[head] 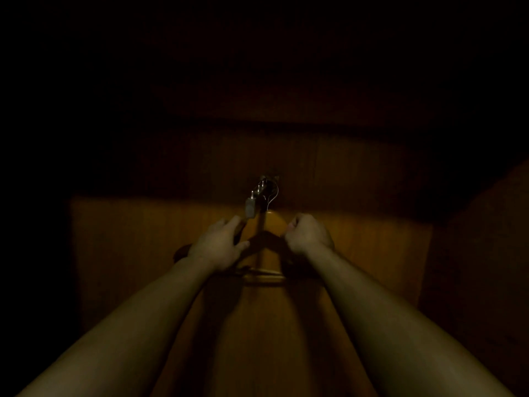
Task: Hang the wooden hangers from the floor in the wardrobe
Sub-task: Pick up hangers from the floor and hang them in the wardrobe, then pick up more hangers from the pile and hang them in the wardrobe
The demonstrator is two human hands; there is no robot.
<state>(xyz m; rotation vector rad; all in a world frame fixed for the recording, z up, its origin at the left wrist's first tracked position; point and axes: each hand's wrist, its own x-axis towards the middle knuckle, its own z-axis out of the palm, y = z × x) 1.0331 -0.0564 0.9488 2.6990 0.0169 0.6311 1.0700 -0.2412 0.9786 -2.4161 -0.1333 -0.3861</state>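
Head: metal rail (253,204) abv hanger (264,239)

- No text, label, brand, number or sign can be read.
- Grey piece (250,208): too dark to tell whether it bears any marking.

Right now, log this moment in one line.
left hand: holds wooden hanger | right hand: holds wooden hanger | metal fitting: just beyond hanger | light: dim
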